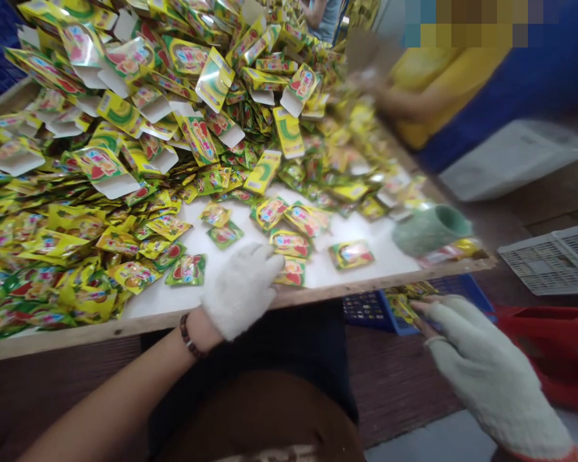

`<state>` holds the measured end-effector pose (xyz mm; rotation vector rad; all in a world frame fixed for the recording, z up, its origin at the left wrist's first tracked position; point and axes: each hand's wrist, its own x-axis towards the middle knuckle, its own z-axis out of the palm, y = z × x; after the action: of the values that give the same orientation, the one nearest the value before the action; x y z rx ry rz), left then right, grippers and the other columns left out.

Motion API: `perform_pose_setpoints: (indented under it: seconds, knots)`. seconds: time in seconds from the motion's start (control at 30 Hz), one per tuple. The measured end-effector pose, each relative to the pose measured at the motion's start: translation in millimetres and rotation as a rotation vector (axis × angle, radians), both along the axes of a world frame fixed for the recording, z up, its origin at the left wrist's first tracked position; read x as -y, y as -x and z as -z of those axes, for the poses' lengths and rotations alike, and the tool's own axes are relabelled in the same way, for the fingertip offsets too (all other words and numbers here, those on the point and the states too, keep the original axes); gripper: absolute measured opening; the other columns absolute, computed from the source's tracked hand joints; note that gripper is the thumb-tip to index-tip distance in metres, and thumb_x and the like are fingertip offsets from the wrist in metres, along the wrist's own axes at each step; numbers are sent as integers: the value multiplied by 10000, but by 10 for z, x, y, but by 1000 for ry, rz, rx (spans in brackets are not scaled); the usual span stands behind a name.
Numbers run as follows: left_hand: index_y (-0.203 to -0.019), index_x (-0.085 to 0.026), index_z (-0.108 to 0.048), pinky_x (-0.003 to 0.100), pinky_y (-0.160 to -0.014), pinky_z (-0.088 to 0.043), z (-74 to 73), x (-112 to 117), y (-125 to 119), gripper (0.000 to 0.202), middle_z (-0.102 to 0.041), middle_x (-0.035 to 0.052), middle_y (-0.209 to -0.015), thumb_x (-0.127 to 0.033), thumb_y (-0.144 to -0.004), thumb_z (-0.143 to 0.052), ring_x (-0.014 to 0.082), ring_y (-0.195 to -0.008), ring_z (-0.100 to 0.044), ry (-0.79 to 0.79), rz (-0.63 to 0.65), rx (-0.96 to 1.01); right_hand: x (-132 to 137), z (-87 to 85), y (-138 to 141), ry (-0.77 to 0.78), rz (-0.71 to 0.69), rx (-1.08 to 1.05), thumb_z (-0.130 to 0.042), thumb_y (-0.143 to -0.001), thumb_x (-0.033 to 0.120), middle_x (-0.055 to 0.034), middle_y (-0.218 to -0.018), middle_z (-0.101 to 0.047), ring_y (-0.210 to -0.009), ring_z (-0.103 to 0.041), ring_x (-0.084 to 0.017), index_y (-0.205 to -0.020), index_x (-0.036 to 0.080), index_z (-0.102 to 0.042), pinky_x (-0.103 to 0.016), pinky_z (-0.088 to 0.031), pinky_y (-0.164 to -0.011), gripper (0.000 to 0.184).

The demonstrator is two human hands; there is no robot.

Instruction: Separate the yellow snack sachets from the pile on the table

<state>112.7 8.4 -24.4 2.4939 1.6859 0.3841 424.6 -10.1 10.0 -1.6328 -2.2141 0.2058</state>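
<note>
Head cam view, both hands in shot. Left hand (241,290) wears a white knit glove and sits palm down at the near edge of the table, fingers loosely curled, nothing visible in it, just beside a small foil sachet (289,272). There's a dark bead bracelet (190,335) on that wrist. Right hand (496,378) is off the table in a pale green knit glove that looks fingerless, its fingers (426,307) stretched toward some sachets (402,309) in a blue crate (366,314) below the wooden table edge (139,332). Can't tell if it's pinching one or just hovering, the angle hides that.

Further out, a handful of sachets lie spaced apart on the white tabletop (347,253), then it gets denser into a huge yellow-green heap of sachets (125,83), lots of them with white card tabs (118,186) sticking out. So as far as this shot shows, most of the pile is heaped up and only a few are laid out singly. A green knit cuff (431,230), maybe a spare glove, sits at the far corner. A co-worker's arm (404,96) in a yellow sleeve reaches in across the table, with a white crate (553,260) and a red crate (549,346) on the floor.
</note>
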Motion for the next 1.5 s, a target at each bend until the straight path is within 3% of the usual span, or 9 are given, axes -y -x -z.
perform_pose_setpoints:
  seconds: [0.17, 0.33, 0.47, 0.63, 0.83, 1.13, 1.3, 1.4, 1.5]
  knots:
    - [-1001, -172, -629, 406, -826, -466, -31, -174, 83, 307, -639, 101, -1011, -216, -697, -624, 280, -948, -587, 46, -87, -52, 119, 252, 451, 271, -58, -345, -543, -868, 320, -58, -818, -667, -754, -630, -202, -862, 210, -670, -311, -504, -676, 168]
    - [-1086, -155, -620, 436, -815, -479, -78, 252, 71, 378, -630, 120, -1045, -295, -736, -640, 294, -957, -580, -128, -134, 55, 202, 537, 1163, 838, -41, -990, -549, -867, 524, -102, -944, -688, -705, -664, -188, -1182, 155, -579, -285, -520, -571, 486]
    - [-1137, -171, -574, 435, -832, -513, 43, 734, 14, 395, -621, 122, -1096, -342, -788, -644, 284, -996, -598, -142, -114, 259, 176, 500, 1367, 852, -120, -1198, -599, -854, 473, -91, -1094, -677, -984, -651, -241, -1185, 188, -565, -359, -543, -830, 438]
    - [-1175, -236, -514, 389, -941, -517, 210, 1027, -42, 325, -639, 64, -1161, -288, -861, -581, 220, -1076, -622, 183, -381, 715, 283, 528, 1332, 1005, -284, -1225, -627, -858, 360, -77, -1164, -663, -1056, -636, -233, -1173, 209, -539, -388, -504, -934, 360]
    - [-1159, -220, -517, 352, -828, -579, 356, 1098, -143, 337, -669, 74, -1128, -337, -856, -607, 213, -953, -679, 644, -455, 1321, 581, 819, 1300, 878, -76, -1332, -678, -818, 298, -64, -1081, -672, -948, -671, -197, -1177, 277, -442, -345, -541, -837, 430]
    - [-1048, -190, -591, 266, -721, -537, 590, 1274, -54, 263, -664, 53, -929, -361, -847, -595, 164, -802, -626, 738, -400, 1190, 588, 854, 1176, 873, -174, -891, -600, -849, 282, -48, -866, -698, -812, -638, -184, -870, 168, -682, -288, -521, -759, 142]
    - [-839, -185, -604, 228, -657, -497, 458, 1195, -15, 165, -611, 16, -793, -343, -862, -563, 138, -730, -569, 674, -370, 1079, 593, 854, 1227, 882, -146, -1073, -634, -828, 332, -53, -921, -698, -817, -661, -188, -1044, 201, -608, -297, -536, -743, 254]
    - [-1034, -201, -568, 264, -699, -526, 435, 1168, -34, 210, -656, 39, -906, -321, -860, -560, 160, -790, -623, 715, -434, 1235, 590, 868, 1238, 900, -147, -1153, -651, -819, 337, -60, -992, -687, -852, -668, -186, -1164, 224, -531, -299, -540, -748, 383]
    - [-1120, -215, -560, 295, -782, -523, 447, 1163, -44, 276, -669, 52, -1000, -283, -852, -563, 175, -878, -639, 663, -452, 1220, 565, 847, 1205, 710, -228, -914, -626, -836, 275, -41, -863, -676, -756, -637, -159, -979, 191, -636, -260, -514, -690, 167]
